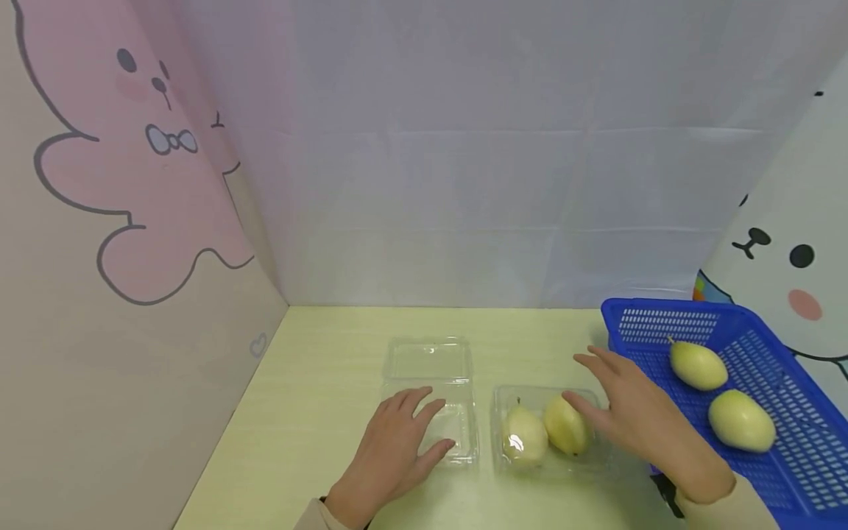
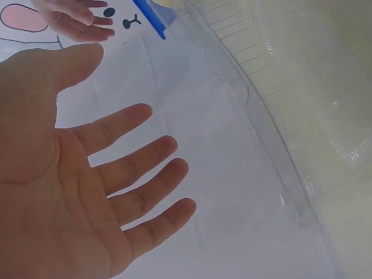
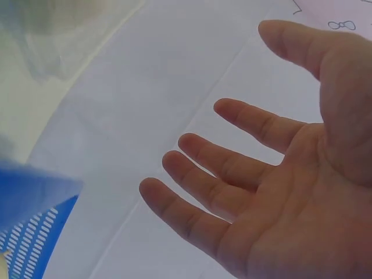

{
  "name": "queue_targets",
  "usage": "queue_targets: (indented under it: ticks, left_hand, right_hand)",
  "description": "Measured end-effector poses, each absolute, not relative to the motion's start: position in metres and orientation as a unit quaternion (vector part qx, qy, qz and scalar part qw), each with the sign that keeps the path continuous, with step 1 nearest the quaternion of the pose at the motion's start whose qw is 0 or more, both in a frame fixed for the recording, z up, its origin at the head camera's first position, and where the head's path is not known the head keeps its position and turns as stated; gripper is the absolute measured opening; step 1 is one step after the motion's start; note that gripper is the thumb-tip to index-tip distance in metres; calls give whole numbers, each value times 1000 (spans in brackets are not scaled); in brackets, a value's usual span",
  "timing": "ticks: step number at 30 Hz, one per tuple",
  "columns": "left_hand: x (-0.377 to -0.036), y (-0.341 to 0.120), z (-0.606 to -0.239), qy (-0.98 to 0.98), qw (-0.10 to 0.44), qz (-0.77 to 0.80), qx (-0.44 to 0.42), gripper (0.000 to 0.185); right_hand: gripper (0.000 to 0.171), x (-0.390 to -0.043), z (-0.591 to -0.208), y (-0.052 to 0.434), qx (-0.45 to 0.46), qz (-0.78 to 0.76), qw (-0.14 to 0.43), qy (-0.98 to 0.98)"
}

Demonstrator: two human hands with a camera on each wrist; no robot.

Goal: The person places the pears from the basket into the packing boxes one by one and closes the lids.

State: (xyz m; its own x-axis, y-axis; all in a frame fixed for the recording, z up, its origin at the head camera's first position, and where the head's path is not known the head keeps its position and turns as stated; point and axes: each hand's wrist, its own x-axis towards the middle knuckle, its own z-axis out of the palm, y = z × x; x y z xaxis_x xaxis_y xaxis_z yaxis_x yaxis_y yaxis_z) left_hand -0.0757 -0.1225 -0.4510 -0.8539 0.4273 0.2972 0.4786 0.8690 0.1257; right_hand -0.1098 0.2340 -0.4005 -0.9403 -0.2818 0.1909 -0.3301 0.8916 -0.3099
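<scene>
An empty clear plastic clamshell box [image 1: 429, 361] lies open on the pale green table [image 1: 318, 390]. My left hand [image 1: 424, 423] rests flat over its near half, fingers spread and holding nothing. To its right, a second clear box [image 1: 498, 401] holds two yellow-green pears [image 1: 525, 438] [image 1: 566, 427]. My right hand [image 1: 592, 390] hovers flat beside it, thumb close to the right pear. In the left wrist view my left hand [image 2: 116, 110] shows an empty palm beside the box's rim [image 2: 279, 174]. The right wrist view shows my right hand [image 3: 256, 75] with an empty palm too.
A blue plastic basket [image 1: 662, 309] stands at the right with two more pears [image 1: 697, 366] [image 1: 740, 421] in it. Its corner [image 3: 35, 232] shows in the right wrist view. Paper walls with cartoon animals close off the left, back and right sides.
</scene>
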Motion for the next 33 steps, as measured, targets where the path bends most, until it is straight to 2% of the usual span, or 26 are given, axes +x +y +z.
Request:
queue_targets:
  ticks: [5, 17, 24, 33]
  left_hand:
    - [-70, -126, -454, -959, 108, -107, -239, 43]
    - [-61, -140, -465, -948, 101, -106, -281, 25]
    - [-57, -146, -476, -940, 103, -125, -301, 16]
    - [-58, -145, -488, -934, 89, -121, -323, 15]
  right_hand:
    - [62, -115, -392, 240, 160, 165, 80, -970]
    - [64, -130, -386, 280, 142, 164, 87, -972]
    - [72, -144, -389, 321, 86, 139, 46, -986]
    - [79, -151, -407, 369, 24, 89, -29, -995]
